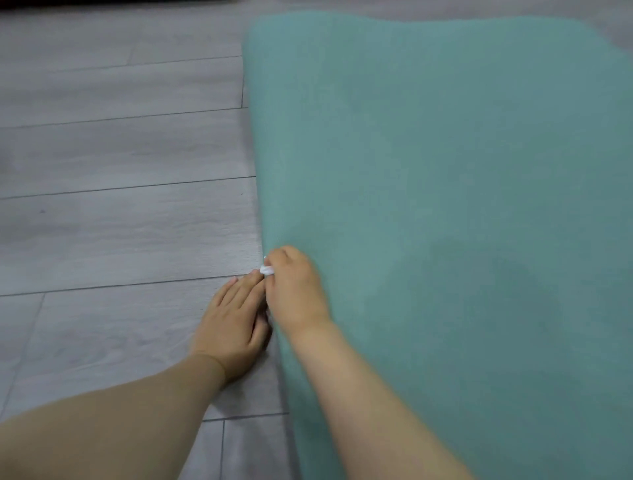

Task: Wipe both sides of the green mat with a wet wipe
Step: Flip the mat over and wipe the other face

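Note:
The green mat (445, 171) lies flat on the floor and fills the right half of the view. My right hand (296, 287) is at the mat's left edge, fingers curled round a small white wet wipe (267, 270) that shows only at the fingertips. My left hand (231, 325) lies on the floor just left of that edge, fingers straight and flat, its thumb side touching the mat's border. A darker damp patch (479, 274) shows on the mat to the right of my right hand.
Grey wood-look floor planks (120, 171) cover the left half of the view. A dark strip (102, 4) runs along the top edge at the far left.

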The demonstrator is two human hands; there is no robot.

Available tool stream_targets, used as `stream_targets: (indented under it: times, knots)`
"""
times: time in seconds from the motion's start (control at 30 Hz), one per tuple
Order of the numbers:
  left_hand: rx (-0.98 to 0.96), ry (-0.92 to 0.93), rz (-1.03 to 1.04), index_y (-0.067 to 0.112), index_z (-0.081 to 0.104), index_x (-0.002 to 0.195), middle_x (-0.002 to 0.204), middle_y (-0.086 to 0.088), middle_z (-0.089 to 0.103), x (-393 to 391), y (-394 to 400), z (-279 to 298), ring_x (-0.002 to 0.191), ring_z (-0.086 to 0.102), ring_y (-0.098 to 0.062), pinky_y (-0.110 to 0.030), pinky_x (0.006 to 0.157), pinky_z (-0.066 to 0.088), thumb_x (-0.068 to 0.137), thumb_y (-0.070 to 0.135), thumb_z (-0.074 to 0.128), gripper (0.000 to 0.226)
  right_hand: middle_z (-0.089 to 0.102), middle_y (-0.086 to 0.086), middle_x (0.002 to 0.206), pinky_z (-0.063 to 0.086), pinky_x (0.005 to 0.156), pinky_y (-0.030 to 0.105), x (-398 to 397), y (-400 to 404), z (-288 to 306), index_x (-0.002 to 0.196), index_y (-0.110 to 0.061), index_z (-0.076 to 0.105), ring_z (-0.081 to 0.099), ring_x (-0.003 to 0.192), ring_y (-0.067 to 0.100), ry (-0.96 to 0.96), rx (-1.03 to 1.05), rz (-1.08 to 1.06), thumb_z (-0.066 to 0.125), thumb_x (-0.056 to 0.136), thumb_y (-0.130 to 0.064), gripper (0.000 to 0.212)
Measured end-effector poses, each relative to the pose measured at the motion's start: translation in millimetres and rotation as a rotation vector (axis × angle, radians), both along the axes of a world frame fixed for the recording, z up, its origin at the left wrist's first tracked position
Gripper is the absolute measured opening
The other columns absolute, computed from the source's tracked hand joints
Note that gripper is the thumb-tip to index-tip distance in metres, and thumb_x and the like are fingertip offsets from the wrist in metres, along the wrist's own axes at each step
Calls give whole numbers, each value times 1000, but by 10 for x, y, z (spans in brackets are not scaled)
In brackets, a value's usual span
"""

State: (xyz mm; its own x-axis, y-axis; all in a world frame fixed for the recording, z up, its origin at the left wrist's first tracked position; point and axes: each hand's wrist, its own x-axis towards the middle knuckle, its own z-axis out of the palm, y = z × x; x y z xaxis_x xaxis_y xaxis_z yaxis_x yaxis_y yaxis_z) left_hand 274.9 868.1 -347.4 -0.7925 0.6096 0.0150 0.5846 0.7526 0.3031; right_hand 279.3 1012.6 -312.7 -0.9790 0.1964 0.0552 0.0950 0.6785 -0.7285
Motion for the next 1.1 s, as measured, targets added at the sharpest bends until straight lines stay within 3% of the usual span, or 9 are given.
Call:
stream_targets:
  times: [0.13,0.33,0.4,0.53,0.63,0.7,0.8,0.9,1.1]
  knots:
    - [15,-11,-8,23,42,147,148,-5,49,2,-4,18,137,39,-19,-38,117,21,84,27,38,64,61,18,91,36,72,36,-157,652,-47,85,-4,63,57,86,36,11,96,3,52,85,-9,13]
    - [20,-11,-17,26,37,150,149,-4,47,7,8,44,137,38,-17,-37,116,21,84,27,39,65,66,16,92,40,68,32,-268,1652,-28,84,-5,65,61,88,34,-160,63,-628,55,88,-18,17]
    - [15,-11,-11,24,39,149,148,-5,48,2,10,47,136,38,-18,-38,116,22,84,27,39,65,70,14,87,45,70,31,-336,1220,16,82,-8,69,64,86,31,-208,11,-516,59,86,-21,17]
    - [-14,-13,-7,17,43,144,146,-10,51,-5,1,22,134,45,-23,-39,115,23,83,27,39,62,67,10,99,46,81,33,-191,120,51,92,-9,69,60,94,27,-128,-60,35,59,83,-9,13]
    - [-11,-14,-17,22,41,147,149,-6,47,-6,-7,21,137,40,-20,-39,116,22,84,29,38,64,62,14,95,40,75,36,-78,529,14,87,-7,66,57,91,33,-74,50,72,58,83,-4,9]
    - [5,-11,-13,25,38,150,150,-4,46,0,-13,32,138,36,-17,-38,117,21,85,29,38,66,61,19,87,38,70,38,100,1125,-22,79,-4,64,58,83,36,-39,134,-99,59,82,-1,6]
    - [-9,-13,-18,25,37,151,149,-5,47,-7,-3,39,137,37,-17,-38,116,22,84,29,37,66,64,23,91,38,72,37,556,2183,-26,83,-1,65,59,87,39,-106,247,-633,55,86,-7,12]
    - [-18,-13,-23,24,36,151,149,-5,46,2,0,24,137,38,-19,-39,116,23,83,28,38,68,67,25,93,44,73,38,721,2261,29,88,-1,67,62,90,40,-206,181,-1039,53,88,-17,21]
    - [2,3,0,18,40,147,145,-9,52,-4,3,18,134,41,-20,-33,116,20,85,26,37,63,65,13,81,42,67,36,325,-36,19,82,-9,65,60,78,34,3,59,-140,60,84,-12,6]
